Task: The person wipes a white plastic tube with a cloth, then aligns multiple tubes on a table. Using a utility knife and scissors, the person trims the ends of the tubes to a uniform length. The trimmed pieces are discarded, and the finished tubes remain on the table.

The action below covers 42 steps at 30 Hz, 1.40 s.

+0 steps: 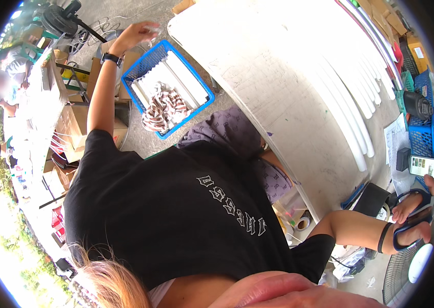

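Note:
My left hand (136, 35), a dark watch on its wrist, is stretched out above the far corner of a blue plastic basket (197, 73). A blurred, clear scrap (156, 32) shows at its fingertips; whether it is gripped or let go cannot be told. White tubes (184, 77) and a brown-and-white striped cloth (163, 107) lie in the basket. At the right rim, my right hand (409, 210) has its fingers through the dark blue handles of scissors (398, 238). The scissor blades are hidden or out of view.
A white table (263, 77) runs across the right, with long white tubes (349, 127) along its far side. Beyond are a lit phone (423, 165), a black box (403, 159) and a blue crate (421, 138). A fan (403, 273) stands lower right. Cardboard boxes (74, 127) are at left.

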Available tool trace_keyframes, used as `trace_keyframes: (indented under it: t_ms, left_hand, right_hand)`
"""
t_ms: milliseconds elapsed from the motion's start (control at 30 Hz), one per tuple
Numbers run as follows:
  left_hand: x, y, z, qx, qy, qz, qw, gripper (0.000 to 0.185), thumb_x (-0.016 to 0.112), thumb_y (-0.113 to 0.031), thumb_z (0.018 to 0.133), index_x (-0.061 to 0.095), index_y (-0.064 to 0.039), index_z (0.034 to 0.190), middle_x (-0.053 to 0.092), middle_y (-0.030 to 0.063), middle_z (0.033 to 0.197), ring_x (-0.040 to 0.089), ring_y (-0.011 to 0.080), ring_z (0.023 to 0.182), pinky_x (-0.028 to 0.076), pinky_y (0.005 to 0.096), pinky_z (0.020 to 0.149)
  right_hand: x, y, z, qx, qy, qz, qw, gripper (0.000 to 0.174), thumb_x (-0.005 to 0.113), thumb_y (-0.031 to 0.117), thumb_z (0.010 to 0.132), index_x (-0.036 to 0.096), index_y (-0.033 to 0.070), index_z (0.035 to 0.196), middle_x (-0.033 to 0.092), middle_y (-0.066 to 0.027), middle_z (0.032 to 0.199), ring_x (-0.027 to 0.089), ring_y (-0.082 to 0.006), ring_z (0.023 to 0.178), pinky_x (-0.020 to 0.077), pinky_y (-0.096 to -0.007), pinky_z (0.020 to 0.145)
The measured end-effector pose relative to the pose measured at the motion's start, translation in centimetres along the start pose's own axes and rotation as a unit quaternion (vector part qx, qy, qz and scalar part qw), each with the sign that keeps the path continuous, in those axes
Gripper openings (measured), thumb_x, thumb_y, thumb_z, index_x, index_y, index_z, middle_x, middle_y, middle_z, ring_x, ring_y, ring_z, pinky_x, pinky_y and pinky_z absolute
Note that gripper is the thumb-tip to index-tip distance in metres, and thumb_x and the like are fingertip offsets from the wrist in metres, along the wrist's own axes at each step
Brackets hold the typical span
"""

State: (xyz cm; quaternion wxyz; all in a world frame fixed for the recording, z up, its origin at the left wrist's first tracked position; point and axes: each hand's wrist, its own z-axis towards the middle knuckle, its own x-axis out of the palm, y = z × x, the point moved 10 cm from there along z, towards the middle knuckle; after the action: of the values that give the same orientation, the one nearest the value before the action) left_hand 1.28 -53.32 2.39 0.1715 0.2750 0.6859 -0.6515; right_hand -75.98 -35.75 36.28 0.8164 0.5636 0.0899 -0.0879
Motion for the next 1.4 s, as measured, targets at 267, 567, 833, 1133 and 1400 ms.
trace_keyframes:
  t_ms: [267,567,833,1133,1400]
  left_hand:
    - [-9.2,24.1,-6.9,-0.426,-0.061,-0.039,0.902,0.048,0.064,-0.034,0.104,0.056,-0.013,0.145,0.073,0.0027,0.127,0.068,0.0127,0.088,0.058,0.0292,0.081]
    - [-9.7,12.2,-2.4,-0.281,-0.038,0.043,0.958,0.038,0.055,-0.046,0.107,0.06,-0.022,0.136,0.076,-0.0088,0.115,0.068,0.0023,0.093,0.046,0.0227,0.073]
    - [-7.8,-15.2,5.7,0.129,-0.234,0.213,0.94,0.035,0.066,-0.028,0.104,0.067,-0.01,0.134,0.071,0.0099,0.126,0.071,0.0206,0.108,0.056,0.0322,0.09]
    - [17.7,-49.9,2.0,0.523,-0.084,0.177,0.83,0.026,0.071,-0.02,0.098,0.072,-0.01,0.122,0.067,0.0107,0.127,0.065,0.0289,0.118,0.053,0.0388,0.098]
    - [41.6,-57.3,-0.2,0.609,0.211,0.142,0.751,0.027,0.064,-0.026,0.103,0.071,-0.008,0.121,0.067,0.0082,0.116,0.062,0.0285,0.11,0.052,0.0392,0.096]
  right_hand:
    - [2.1,-1.8,1.3,-0.006,0.04,0.016,0.999,0.129,0.049,0.093,0.072,0.037,-0.017,0.14,0.046,0.0013,0.055,0.043,-0.0069,0.044,0.0383,-0.0176,0.045]
    - [3.0,-1.0,1.3,-0.021,0.024,-0.021,0.999,0.126,0.049,0.092,0.076,0.039,-0.017,0.138,0.044,0.002,0.053,0.041,-0.0066,0.043,0.0372,-0.0168,0.046]
    - [-2.2,-2.8,0.0,0.061,0.011,0.002,0.998,0.12,0.066,0.084,0.074,0.038,-0.013,0.138,0.045,-0.0001,0.054,0.046,-0.0116,0.044,0.041,-0.0234,0.046]
    - [-0.8,-2.5,3.0,0.0,-0.093,-0.11,0.989,0.08,0.034,0.07,0.105,0.055,-0.005,0.119,0.044,0.0017,0.061,0.047,-0.0088,0.052,0.0383,-0.0225,0.052]
    - [-3.5,-13.7,-6.2,0.313,-0.068,-0.096,0.943,0.081,0.045,0.082,0.094,0.062,0.004,0.104,0.046,0.0024,0.055,0.051,-0.0076,0.045,0.041,-0.0217,0.046]
